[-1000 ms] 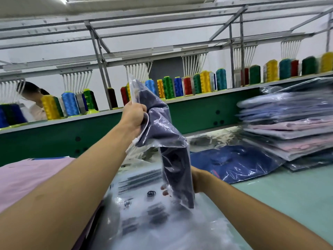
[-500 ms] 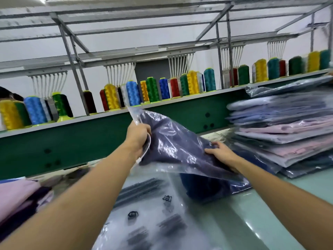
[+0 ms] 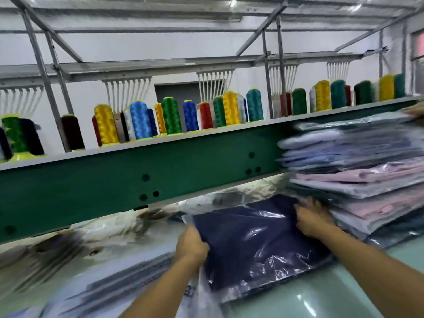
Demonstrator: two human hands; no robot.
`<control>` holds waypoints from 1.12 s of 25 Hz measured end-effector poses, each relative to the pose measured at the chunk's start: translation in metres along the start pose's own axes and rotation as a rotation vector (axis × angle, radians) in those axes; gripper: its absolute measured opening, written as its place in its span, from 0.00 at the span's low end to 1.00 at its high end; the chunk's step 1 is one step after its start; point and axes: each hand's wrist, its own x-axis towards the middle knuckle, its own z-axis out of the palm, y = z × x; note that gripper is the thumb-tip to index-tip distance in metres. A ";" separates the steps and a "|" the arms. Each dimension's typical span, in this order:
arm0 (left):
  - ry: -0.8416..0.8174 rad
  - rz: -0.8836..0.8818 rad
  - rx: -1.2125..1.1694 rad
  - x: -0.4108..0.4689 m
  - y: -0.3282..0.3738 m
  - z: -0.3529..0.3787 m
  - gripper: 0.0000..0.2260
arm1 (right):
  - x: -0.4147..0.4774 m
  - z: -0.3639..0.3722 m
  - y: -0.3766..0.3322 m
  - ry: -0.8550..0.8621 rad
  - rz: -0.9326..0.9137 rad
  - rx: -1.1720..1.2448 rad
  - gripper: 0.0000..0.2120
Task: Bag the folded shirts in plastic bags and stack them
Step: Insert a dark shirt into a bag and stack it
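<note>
The left hand (image 3: 191, 245) gripped the near left edge of the bagged navy shirt (image 3: 257, 244), fingers curled over the plastic. The right hand (image 3: 313, 220) lay on its far right corner. Motion blur hid whether those fingers pinched the bag or only pressed on it. The hands were set well apart, one at each side. That probably kept the slippery packet flat and square so the fold inside would not slump. The packet lay low over the pale green surface (image 3: 344, 301), its right edge just beside the foot of the stack of bagged shirts (image 3: 358, 180). It seemed bound for a second pile there or for squaring before a lift. Loose clear bags (image 3: 119, 278) lay to the left, within easy reach of the left hand for the next shirt. Behind ran the green shelf (image 3: 114, 180) with its row of thread cones (image 3: 140, 120).
</note>
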 end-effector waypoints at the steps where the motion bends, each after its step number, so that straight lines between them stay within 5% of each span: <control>1: 0.028 0.042 0.215 0.002 0.005 0.000 0.24 | -0.001 0.001 -0.004 0.063 -0.002 -0.085 0.21; 4: 0.089 0.183 0.549 0.004 0.028 0.007 0.22 | 0.000 0.002 -0.024 0.171 -0.184 -0.109 0.24; 9: -0.253 0.130 0.396 0.011 0.050 0.046 0.37 | 0.011 0.010 -0.032 -0.139 -0.187 0.148 0.31; 14: -0.268 0.054 0.430 0.017 0.046 0.059 0.45 | 0.020 0.013 -0.032 -0.195 -0.212 0.198 0.38; 21: -0.284 0.087 0.454 0.007 0.051 0.058 0.42 | 0.022 0.011 -0.041 -0.270 -0.177 0.045 0.29; 25: -0.269 0.150 0.292 -0.005 0.053 0.041 0.36 | -0.006 -0.010 -0.061 -0.015 -0.125 -0.072 0.21; 28: -0.169 0.214 0.233 -0.027 0.057 0.024 0.30 | -0.046 -0.035 -0.094 0.169 -0.184 0.072 0.16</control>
